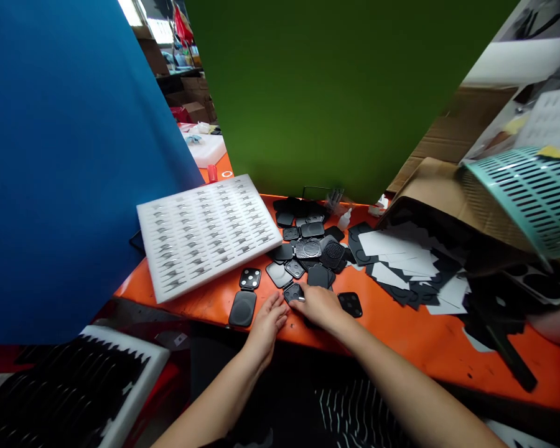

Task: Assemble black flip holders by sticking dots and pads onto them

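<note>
My right hand (pixel 320 306) is closed around the near edge of a small black hinged piece (pixel 293 292) on the orange table (pixel 396 330). Just left of it, my left hand (pixel 268 320) rests at the table's front edge, fingers slightly curled and apart, holding nothing that I can see. An unfolded black piece with light dots (pixel 249 278) and a square pad (pixel 242 308) lies left of my hands. Beyond them is a pile of similar black pieces (pixel 308 249). Another dark dotted piece (pixel 350 304) lies right of my right hand.
A white slotted foam tray (pixel 205 233) holds rows of thin pieces at left. White and black sheets (pixel 406 261) lie at right, near a cardboard box (pixel 436 180) and a turquoise basket (pixel 527 186). Blue (pixel 74 155) and green (pixel 336 93) panels stand behind. Another foam tray (pixel 144 386) is lower left.
</note>
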